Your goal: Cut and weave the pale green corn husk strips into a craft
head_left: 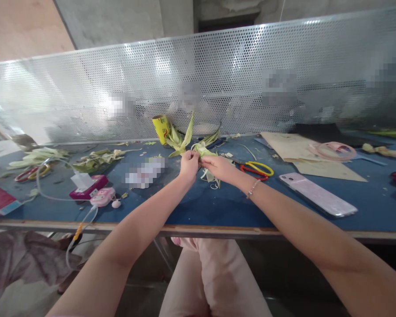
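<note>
Both of my hands meet over the middle of the blue table [218, 207], closed on a bundle of green leaf strips [188, 138]. My left hand [188, 165] is a fist around the bundle's base, with the pointed leaves fanning up and away from it. My right hand [218, 166] pinches the same leaf strips just to the right, and loose pale strips [211, 177] curl down beneath it. A thin bracelet sits on my right wrist.
Red-and-yellow scissors [259, 169] lie just right of my hands, a pink phone [317, 193] farther right. Brown paper sheets [303, 152] and a pink ring lie at back right. A yellow tape roll [161, 127], leaf scraps [95, 158], a pink charger box [89, 185] and cables are left. A perforated metal screen [218, 79] backs the table.
</note>
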`<state>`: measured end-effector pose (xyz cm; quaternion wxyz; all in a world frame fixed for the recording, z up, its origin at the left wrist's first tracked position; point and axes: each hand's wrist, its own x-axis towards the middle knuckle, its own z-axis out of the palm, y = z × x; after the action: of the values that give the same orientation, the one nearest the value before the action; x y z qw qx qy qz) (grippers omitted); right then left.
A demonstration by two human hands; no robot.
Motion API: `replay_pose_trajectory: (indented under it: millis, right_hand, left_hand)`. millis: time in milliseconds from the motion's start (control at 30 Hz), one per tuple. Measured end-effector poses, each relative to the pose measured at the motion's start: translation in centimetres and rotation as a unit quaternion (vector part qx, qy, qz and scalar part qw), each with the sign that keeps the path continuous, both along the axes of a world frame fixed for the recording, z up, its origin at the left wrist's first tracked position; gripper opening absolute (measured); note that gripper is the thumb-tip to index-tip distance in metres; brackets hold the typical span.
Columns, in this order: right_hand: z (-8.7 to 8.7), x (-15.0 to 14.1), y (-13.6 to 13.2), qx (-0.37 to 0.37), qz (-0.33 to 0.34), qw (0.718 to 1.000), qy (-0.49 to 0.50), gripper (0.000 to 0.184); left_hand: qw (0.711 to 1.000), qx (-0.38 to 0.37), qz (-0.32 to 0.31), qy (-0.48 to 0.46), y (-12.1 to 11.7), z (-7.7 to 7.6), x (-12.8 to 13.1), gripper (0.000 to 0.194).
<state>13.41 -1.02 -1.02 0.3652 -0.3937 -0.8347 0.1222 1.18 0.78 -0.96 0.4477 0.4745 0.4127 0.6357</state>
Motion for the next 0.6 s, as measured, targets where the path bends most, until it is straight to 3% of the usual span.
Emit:
replay_pose_trajectory:
  millis: [100,200,333,467,600]
  right_hand:
    - [0.0,0.3,0.0,0.012,-0.012,1.0,0.02,0.022]
    - [0.1,0.6,0.1,0.025,-0.066,0.996,0.047,0.024]
    - [0.1,1.3,0.7,0.029,-0.125,0.987,0.097,0.023]
    - [-0.1,1.9,1.4,0.003,-0.129,0.984,0.126,0.026]
    - [-0.2,1.8,1.4,0.012,-0.116,0.988,0.098,0.024]
  left_hand:
    - [0.999,0.028,-0.031,0.031,0.6,0.0,-0.7,0.028]
    - [0.995,0.058,-0.064,0.056,1.2,0.2,-1.7,0.027]
    - [0.988,0.104,-0.055,0.098,1.7,0.3,-2.5,0.015]
    - [0.978,0.136,-0.036,0.154,1.4,0.4,-2.6,0.008]
    - [0.971,0.131,-0.069,0.187,1.1,0.5,-2.4,0.007]
